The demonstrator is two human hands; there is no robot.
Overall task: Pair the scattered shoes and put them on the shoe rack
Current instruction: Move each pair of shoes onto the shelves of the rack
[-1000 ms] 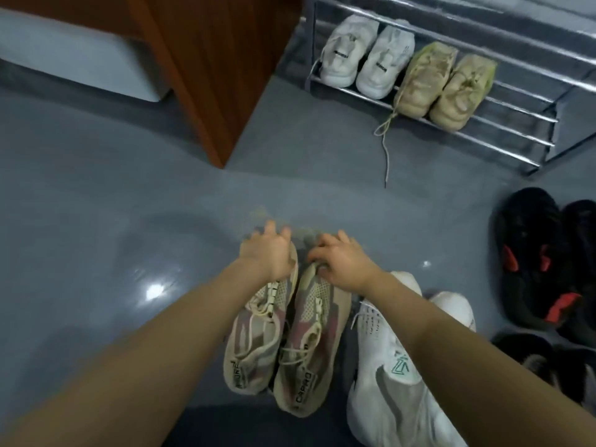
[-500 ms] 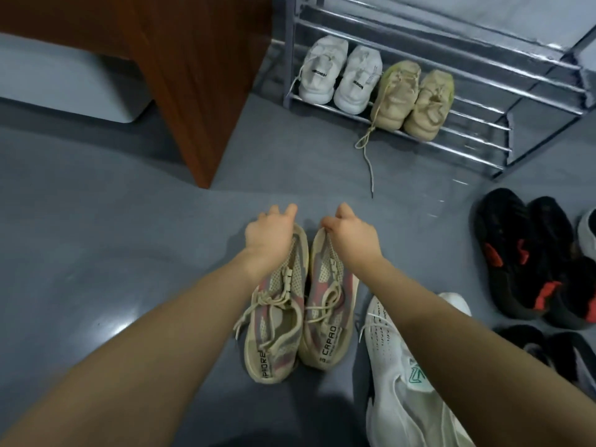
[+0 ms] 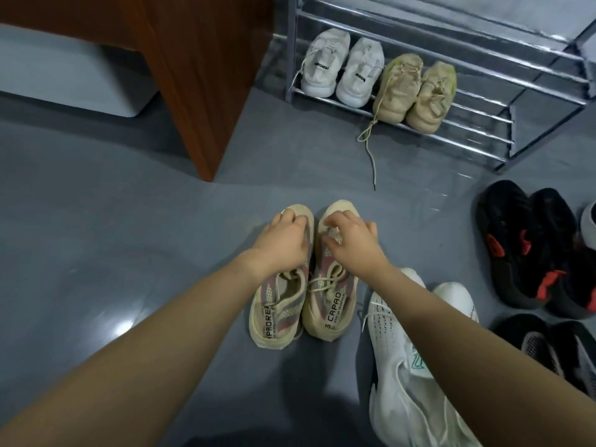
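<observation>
While both forearms reached forward and slightly inward from the bottom corners of the view, the left hand (image 3: 282,238) lay palm-down over the forefoot of the left beige-and-pink shoe (image 3: 280,304), its fingers curled over the toe area and gripping it. The right hand (image 3: 353,241) sat in a matching pose on the right beige-and-pink shoe (image 3: 330,301), wrist a little raised, its fingers bent and pinching the upper near the toe. The two shoes stood side by side on the grey floor (image 3: 113,237), touching along their inner edges, toes pointing toward the shoe rack (image 3: 483,124), which stood well apart from them. On the rack's lowest shelf sat a pair of white sneakers (image 3: 342,69) and, just beside it, a pair of tan sneakers (image 3: 416,91), with one tan lace (image 3: 371,150) trailing down onto the floor. Under the right forearm lay a pair of white mesh shoes (image 3: 406,366). To the right were black shoes with red accents (image 3: 529,246), and nearer the bottom edge a pair of black-and-grey shoes (image 3: 548,346). A wooden cabinet panel (image 3: 200,75) rose at the upper left.
</observation>
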